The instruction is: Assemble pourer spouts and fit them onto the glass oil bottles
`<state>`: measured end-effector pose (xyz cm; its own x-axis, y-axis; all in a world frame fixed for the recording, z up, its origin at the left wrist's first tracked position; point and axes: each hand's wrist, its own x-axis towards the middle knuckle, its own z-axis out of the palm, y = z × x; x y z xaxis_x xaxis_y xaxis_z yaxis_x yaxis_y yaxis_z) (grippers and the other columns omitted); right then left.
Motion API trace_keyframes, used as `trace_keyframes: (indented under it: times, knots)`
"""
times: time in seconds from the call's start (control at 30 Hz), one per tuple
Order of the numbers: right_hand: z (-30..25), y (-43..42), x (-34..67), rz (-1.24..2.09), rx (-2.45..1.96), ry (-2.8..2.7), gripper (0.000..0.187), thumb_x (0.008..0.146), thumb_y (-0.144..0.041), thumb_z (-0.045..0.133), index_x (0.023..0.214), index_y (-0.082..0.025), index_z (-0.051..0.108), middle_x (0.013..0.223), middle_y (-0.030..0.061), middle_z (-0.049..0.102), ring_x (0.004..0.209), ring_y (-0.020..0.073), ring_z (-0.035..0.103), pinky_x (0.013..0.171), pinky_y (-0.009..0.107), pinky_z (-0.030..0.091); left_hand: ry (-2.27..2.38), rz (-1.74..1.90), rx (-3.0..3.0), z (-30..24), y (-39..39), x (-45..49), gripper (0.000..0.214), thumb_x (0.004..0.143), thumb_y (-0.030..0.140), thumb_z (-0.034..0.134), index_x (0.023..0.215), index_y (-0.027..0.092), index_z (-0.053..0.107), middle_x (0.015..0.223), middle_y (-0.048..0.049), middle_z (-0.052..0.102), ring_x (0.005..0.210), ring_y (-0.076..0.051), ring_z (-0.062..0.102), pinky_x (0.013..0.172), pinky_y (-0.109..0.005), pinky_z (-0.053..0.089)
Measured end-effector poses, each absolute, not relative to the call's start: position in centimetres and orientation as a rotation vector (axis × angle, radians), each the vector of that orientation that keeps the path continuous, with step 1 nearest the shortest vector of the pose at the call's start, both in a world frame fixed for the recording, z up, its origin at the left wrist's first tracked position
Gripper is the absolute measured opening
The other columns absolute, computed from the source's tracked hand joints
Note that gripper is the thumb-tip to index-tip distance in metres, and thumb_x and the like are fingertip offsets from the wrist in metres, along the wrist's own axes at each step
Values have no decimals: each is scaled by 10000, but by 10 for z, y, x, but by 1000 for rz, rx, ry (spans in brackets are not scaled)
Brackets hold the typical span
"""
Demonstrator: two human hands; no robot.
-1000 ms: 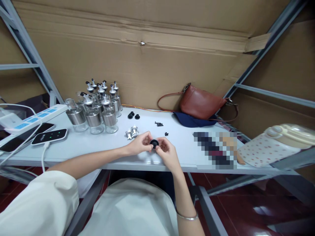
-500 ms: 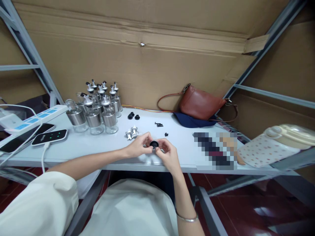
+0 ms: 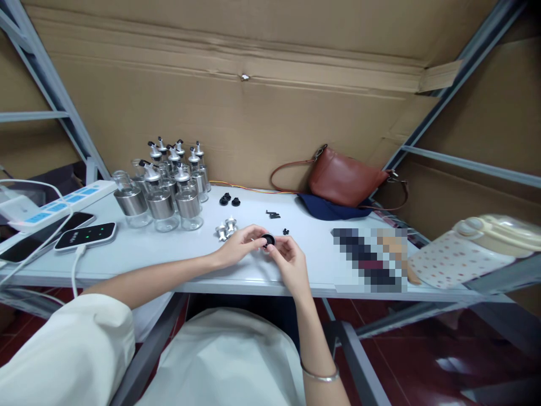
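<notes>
Above the table's front part, both hands hold a bottle pour spout (image 3: 269,240) with its round, black, silver-rimmed underside facing me. My left hand (image 3: 239,246) grips it from the left, its thumb over the black part. From the right, my right hand (image 3: 291,264) pinches the rim between thumb and fingers. Silver pour spouts (image 3: 227,226) lie just beyond my left hand. Farther back are black round stoppers (image 3: 228,199). Small black caps (image 3: 286,232) and thin black pieces (image 3: 273,214) lie beyond my right hand.
Several glass bottles (image 3: 160,210) with steel sleeves stand at the back left, most with spouts. At left are a power strip (image 3: 63,204), a phone (image 3: 29,248) and a cabled device (image 3: 85,237). A brown bag (image 3: 346,177) rests on a navy cap (image 3: 315,207); a dotted jug (image 3: 454,259) lies right.
The pour spout has shifted slightly right and up, its underside tilted. My left thumb has moved onto its black part, and the left fingers now reach behind it.
</notes>
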<state>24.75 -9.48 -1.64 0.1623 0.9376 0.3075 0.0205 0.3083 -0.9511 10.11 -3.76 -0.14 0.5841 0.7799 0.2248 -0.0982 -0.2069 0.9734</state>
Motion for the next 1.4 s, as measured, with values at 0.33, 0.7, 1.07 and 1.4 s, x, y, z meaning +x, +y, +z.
trace_keyframes:
  times: [0.33,0.7,1.07,1.4]
  knots:
    - [-17,-97,249,864,-1077,-1236,250,743,-401,658,857,-199,566,799,33,676,760,195,650,746,328,499,600,895,1572,2,-38,100,345,725,415,692,884,123,600,804,-23,618,708,-109,542,725,-265,433]
    - [-20,-93,246,904,-1035,-1171,310,704,-329,673,966,-207,562,809,27,678,755,193,667,752,340,524,637,882,1690,-3,-37,100,362,809,447,590,1021,156,555,996,-58,588,837,-144,556,733,-266,429]
    - [-19,-94,246,820,-1067,-1282,258,722,-257,603,953,-220,495,928,59,710,830,187,661,760,329,495,573,807,1716,-8,-30,98,399,752,304,679,1122,201,572,1189,-82,537,1055,-205,537,844,-302,440]
    - [-2,-64,282,194,-1542,-1579,241,815,-189,440,907,-166,662,931,100,685,874,242,556,819,391,414,576,789,1699,-3,-33,98,348,749,255,663,1092,215,623,1173,-71,560,1075,-197,513,884,-302,437]
